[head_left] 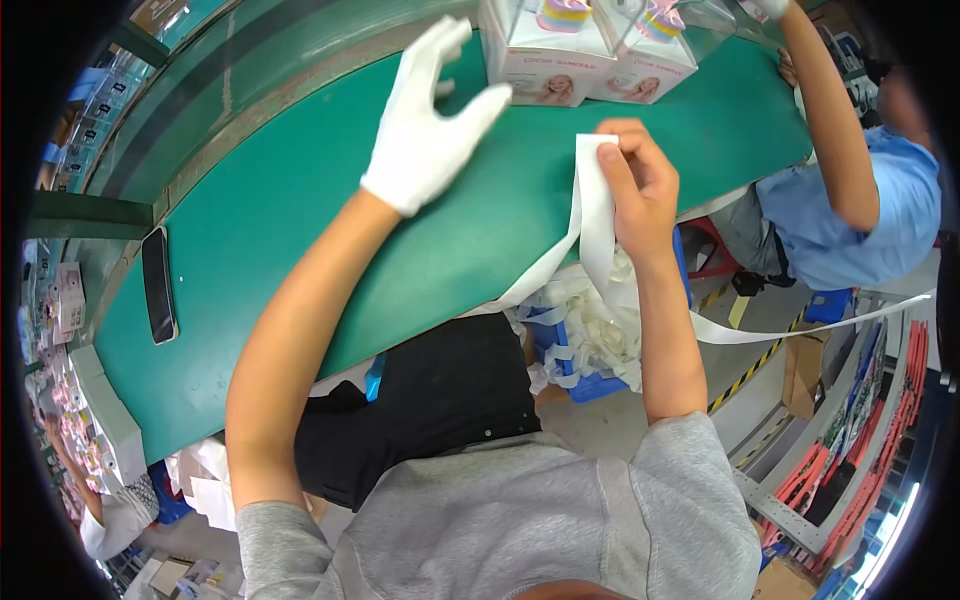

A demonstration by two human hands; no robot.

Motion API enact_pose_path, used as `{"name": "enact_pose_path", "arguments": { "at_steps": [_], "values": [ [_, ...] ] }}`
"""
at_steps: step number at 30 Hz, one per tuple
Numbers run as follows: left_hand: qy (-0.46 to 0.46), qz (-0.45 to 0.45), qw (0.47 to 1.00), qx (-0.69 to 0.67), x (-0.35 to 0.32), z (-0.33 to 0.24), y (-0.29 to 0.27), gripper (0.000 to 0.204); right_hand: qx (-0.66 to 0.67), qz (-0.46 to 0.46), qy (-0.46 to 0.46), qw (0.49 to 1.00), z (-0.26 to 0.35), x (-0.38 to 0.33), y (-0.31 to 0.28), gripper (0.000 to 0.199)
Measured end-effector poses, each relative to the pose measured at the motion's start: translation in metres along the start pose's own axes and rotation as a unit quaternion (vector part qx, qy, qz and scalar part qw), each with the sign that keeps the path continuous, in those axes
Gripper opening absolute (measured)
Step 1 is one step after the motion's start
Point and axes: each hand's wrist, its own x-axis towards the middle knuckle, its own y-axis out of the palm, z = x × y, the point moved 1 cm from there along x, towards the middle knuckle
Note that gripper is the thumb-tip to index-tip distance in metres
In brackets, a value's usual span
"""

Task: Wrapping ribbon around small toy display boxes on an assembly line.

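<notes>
In a white glove, my left hand [425, 130] is raised over the green work surface [430, 255], its thumb and fingers apart and nothing in them. It is nearest to two white boxes [548, 78] with clear tops and pastel striped items inside, standing side by side at the far edge of the picture. My bare right hand [648, 195] pinches a white strip [597, 205] between thumb and fingers. The strip is folded over at the top, and its lengths hang below toward the surface's near edge.
A blue bin [598, 388] full of crumpled pale strips [607, 325] stands below the near edge. A black phone [158, 285] lies at the left. At the right, a co-worker in a blue shirt [850, 220] reaches toward the surface. Another long white strip [800, 332] extends rightward past my forearm.
</notes>
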Motion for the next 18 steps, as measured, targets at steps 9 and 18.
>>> {"name": "enact_pose_path", "arguments": {
  "at_steps": [9, 18],
  "values": [
    [-0.181, 0.055, 0.959, -0.213, -0.118, -0.087, -0.079, 0.008, -0.023, 0.17, -0.203, 0.964, 0.058, -0.031, 0.091, 0.017],
    [-0.246, -0.05, 0.941, -0.227, -0.17, -0.116, -0.12, 0.009, 0.031, 0.247, -0.201, 0.948, 0.099, -0.048, 0.143, 0.012]
  ]
}}
